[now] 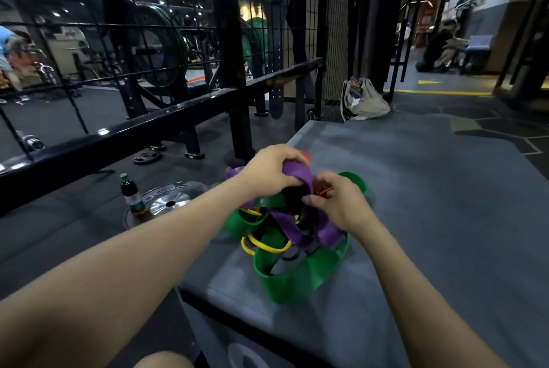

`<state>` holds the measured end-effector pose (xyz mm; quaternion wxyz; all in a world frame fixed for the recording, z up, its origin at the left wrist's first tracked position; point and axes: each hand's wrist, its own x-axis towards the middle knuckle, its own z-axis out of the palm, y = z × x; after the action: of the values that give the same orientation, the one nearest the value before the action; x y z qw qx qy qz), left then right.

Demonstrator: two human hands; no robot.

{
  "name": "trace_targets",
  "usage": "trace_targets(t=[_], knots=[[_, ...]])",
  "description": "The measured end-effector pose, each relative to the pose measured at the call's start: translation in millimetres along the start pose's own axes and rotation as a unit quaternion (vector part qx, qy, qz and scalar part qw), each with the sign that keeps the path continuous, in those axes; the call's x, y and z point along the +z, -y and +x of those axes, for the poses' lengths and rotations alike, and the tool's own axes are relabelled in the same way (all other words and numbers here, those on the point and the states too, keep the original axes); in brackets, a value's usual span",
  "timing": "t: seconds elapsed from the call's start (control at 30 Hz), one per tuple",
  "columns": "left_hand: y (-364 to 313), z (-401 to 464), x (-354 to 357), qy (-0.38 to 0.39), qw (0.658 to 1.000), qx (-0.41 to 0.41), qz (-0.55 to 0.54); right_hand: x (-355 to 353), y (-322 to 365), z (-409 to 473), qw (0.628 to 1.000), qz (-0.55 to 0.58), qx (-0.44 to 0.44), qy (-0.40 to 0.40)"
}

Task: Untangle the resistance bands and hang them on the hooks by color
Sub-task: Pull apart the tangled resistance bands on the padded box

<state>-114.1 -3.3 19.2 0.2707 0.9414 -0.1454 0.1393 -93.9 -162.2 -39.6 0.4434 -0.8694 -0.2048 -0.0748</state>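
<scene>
Right in the middle of the frame, a tangle of resistance bands (285,236) lies on the grey worktop (416,189), near its left edge. The left hand (273,170) sits on top of the heap at its far side, fingers curled round a fold of the purple band (297,173) and lifting it a little above the rest. The right hand (335,201) is just beside it, to the lower right, with thumb and forefinger pinching what looks like a thin red band (326,191), though that strand is small and partly hidden.

Below both hands the wide green band (300,281) loops out toward the bottom of the frame, resting on the worktop. A thin yellow band (267,244) threads through the green loops at the lower left of the pile, and more purple runs down under the right wrist.

On the floor at middle left, a dark bottle (132,193) stands upright beside a silver weight plate (170,198). A beige bag (364,100) lies on the floor beyond the worktop, upper centre.
</scene>
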Motion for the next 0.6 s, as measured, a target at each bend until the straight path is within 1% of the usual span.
trace_targets(t=[0.07,0.13,0.17,0.23,0.3,0.33,0.4,0.43,0.5,0.53,0.6], knots=[[5,-10,-6,0.004,1.000,0.002,0.004,0,0,1,1.000,0.021,0.011,-0.021],[13,-22,-11,0.025,1.000,0.000,0.013,1,0,0,0.998,-0.006,0.016,-0.062],[19,-29,-12,0.030,0.999,0.000,0.035,2,1,-1,0.996,-0.015,0.018,-0.082],[30,-42,-13,0.024,0.993,-0.008,0.115,1,0,-4,0.992,-0.020,0.035,-0.119],[44,-52,-17,-0.004,0.983,-0.053,0.176,0,-2,-5,0.985,-0.017,0.062,-0.161],[52,-57,-18,-0.024,0.980,-0.089,0.178,-1,-3,-4,0.981,-0.009,0.079,-0.175],[67,-61,-21,-0.056,0.976,-0.162,0.130,-1,-5,-4,0.977,0.012,0.117,-0.180],[74,-62,-20,-0.050,0.975,-0.184,0.114,-1,-3,-3,0.975,0.022,0.139,-0.173],[82,-63,-15,0.001,0.975,-0.188,0.115,1,0,2,0.974,0.039,0.170,-0.147],[84,-63,-11,0.013,0.977,-0.181,0.113,2,1,6,0.974,0.038,0.176,-0.134],[86,-62,-3,0.010,0.980,-0.174,0.097,0,8,13,0.977,0.031,0.184,-0.102]])
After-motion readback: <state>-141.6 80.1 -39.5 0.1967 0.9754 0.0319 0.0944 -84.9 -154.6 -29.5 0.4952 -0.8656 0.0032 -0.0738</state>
